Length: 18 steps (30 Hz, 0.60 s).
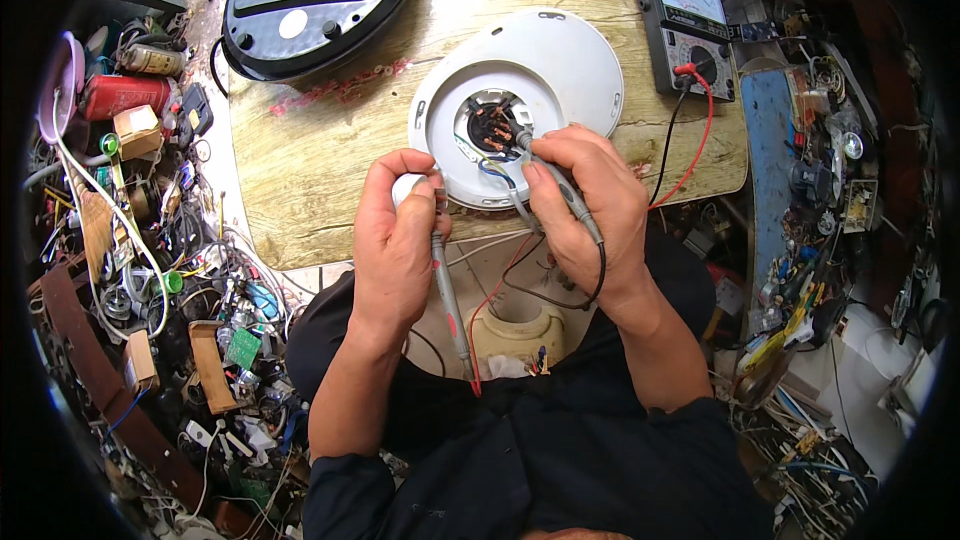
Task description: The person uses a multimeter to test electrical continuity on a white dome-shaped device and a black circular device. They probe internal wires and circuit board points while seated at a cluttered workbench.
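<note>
My left hand (pixel 392 245) is closed around a white plug (pixel 403 187) and a grey test probe (pixel 447 290) with a red lead. The probe's upper end meets the plug near its metal prongs. Between the fingers of my right hand (pixel 592 215) is a second grey test probe (pixel 575 198), on a black lead. Its tip points into the round black connector (pixel 490 124) with copper contacts, at the centre of a white appliance base (pixel 582 70). Whether the tip touches a contact is hard to tell. Blue and other wires run beside the connector.
An analog multimeter (pixel 687 25) with red and black leads plugged in lies at the table's right edge. A black round appliance (pixel 315 5) sits at the back left of the wooden table (pixel 320 170). Piled parts and cables crowd both sides, with a red canister (pixel 125 97) at left.
</note>
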Each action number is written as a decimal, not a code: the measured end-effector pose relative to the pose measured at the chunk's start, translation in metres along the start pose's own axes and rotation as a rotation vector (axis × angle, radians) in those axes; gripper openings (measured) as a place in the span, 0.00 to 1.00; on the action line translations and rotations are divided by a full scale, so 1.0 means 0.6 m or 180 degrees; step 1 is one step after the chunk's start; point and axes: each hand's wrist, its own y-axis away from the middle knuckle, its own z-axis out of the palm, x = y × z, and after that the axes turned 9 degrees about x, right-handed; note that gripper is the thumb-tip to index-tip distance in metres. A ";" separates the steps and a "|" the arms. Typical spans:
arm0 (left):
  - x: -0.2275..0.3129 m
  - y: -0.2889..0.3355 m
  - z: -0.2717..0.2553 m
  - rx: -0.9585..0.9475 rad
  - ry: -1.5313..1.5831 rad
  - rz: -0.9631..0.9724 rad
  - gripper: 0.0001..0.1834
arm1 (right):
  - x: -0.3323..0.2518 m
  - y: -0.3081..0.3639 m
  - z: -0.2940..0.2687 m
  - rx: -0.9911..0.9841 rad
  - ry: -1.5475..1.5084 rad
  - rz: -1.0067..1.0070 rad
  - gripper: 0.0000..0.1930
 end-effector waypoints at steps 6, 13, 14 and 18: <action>-0.002 0.000 0.000 0.0025 -0.0071 0.0080 0.11 | -0.004 0.006 -0.009 0.0012 -0.0205 0.0477 0.08; 0.006 0.002 0.000 -0.0004 -0.0157 0.0071 0.11 | 0.005 0.013 -0.026 -0.0251 -0.0536 0.0715 0.05; 0.005 0.002 0.000 0.0001 -0.0161 0.0075 0.11 | 0.010 0.014 -0.020 -0.0166 -0.0531 0.0612 0.05; 0.006 0.002 0.002 -0.0012 -0.0152 0.0060 0.11 | 0.007 0.014 -0.013 -0.0057 -0.0445 0.0595 0.04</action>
